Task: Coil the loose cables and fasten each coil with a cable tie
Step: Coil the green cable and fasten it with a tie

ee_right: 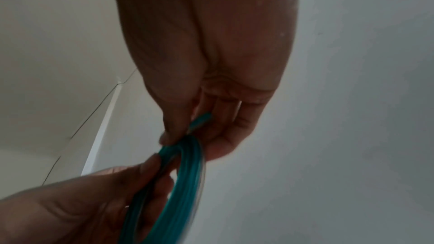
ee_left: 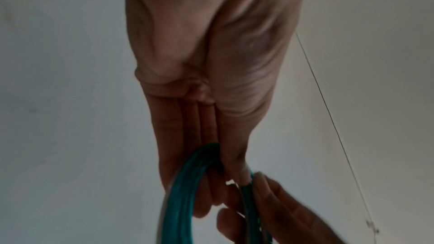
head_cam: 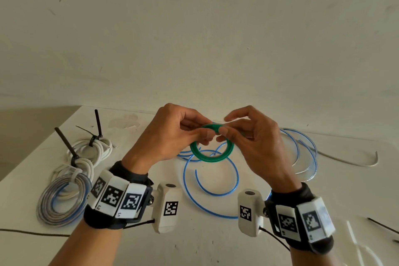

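White table (head_cam: 216, 244) | both hands, left (head_cam: 170, 134), right (head_cam: 252, 136), pinch green coil (head_cam: 212, 153) | end probably loose; keep turns tight, then tie.

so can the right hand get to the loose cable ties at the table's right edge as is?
Probably not yet: the right hand and left hand both pinch the green cable coil. The path to the cable ties looks free.

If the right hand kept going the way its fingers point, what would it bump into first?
Probably the left hand. The right hand points its fingers leftward across the green coil it pinches, and the left hand's fingertips grip that same coil right beside them. Depth is hard to judge, but they look nearly touching.
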`<state>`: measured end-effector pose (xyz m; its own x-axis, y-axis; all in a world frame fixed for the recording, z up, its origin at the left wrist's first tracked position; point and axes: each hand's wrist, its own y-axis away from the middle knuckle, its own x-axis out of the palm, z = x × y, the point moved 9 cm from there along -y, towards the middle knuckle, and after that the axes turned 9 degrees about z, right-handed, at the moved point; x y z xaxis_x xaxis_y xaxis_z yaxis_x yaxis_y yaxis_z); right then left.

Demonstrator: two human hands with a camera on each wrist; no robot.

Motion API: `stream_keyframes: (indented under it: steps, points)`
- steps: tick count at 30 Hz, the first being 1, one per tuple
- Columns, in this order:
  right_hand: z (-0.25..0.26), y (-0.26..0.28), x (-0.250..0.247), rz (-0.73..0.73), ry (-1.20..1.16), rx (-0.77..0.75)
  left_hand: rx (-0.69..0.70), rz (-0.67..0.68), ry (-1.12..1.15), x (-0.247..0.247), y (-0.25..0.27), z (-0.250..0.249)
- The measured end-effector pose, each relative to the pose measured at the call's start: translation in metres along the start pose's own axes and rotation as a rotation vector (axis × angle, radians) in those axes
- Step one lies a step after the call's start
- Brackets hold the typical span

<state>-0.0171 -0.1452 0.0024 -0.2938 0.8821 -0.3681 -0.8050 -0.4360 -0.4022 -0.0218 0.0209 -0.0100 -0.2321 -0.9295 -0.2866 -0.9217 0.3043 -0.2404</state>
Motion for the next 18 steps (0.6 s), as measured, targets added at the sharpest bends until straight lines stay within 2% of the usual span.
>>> stream_keyframes:
  steps: [3,8,11,14,18]
  points:
    - [0.000,0.000,-0.006,-0.065,-0.116,-0.021,0.016,-0.034,0.086,-0.004,0.001,-0.002]
    - [0.002,0.002,-0.007,-0.149,-0.110,-0.040,0.046,-0.071,0.187,-0.005,0.001,-0.005]
    - [0.002,0.001,-0.002,-0.137,-0.176,-0.043,0.048,-0.112,0.242,-0.013,0.002,-0.004]
    - [-0.002,0.001,-0.002,-0.129,-0.294,-0.009,0.065,-0.132,0.260,-0.013,0.003,-0.007]
    - [-0.001,0.004,-0.006,-0.220,-0.322,-0.035,0.082,-0.154,0.254,-0.009,0.003,-0.010]
